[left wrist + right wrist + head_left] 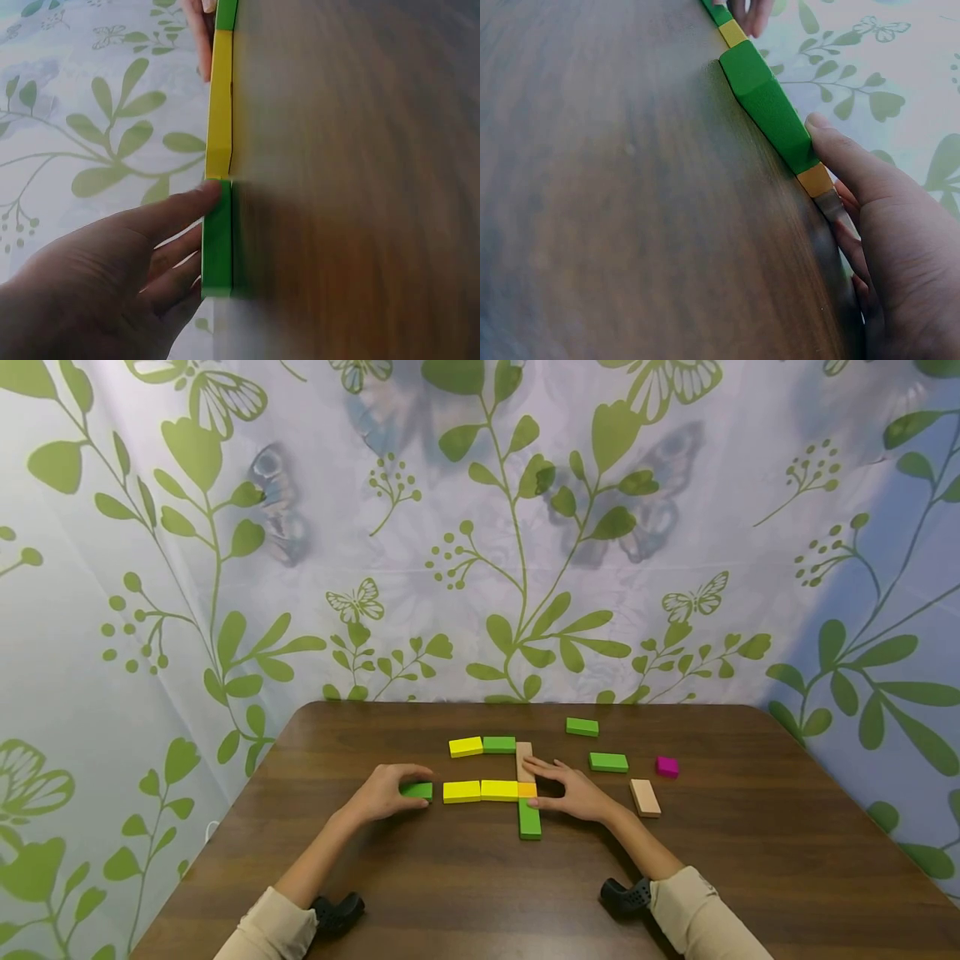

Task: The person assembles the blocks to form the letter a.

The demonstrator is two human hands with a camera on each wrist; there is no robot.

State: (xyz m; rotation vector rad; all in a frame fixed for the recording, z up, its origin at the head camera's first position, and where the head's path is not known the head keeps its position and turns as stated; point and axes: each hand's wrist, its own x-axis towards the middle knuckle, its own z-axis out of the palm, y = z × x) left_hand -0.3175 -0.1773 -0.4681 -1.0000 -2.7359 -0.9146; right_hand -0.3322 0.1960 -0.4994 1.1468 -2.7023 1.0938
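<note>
My left hand (390, 792) grips a green block (417, 791) lying flat on the table, thumb on the near side and fingers on the far side. Just right of it are two yellow blocks (462, 792) in a row, leading to a small orange block (527, 790). My right hand (573, 792) reaches over the orange block's right side with fingers spread. Its thumb touches a green block (769, 109) on the near side, while its fingertips rest on a pale wooden block (523, 760) beyond. Part of the orange block's right side is hidden.
At the back, a yellow block (466, 747) and a green block (499, 745) line up against the pale block's far end. To the right lie two loose green blocks (608, 762), a magenta block (667, 767) and a pale block (645, 798). A patterned curtain (480, 568) hangs behind.
</note>
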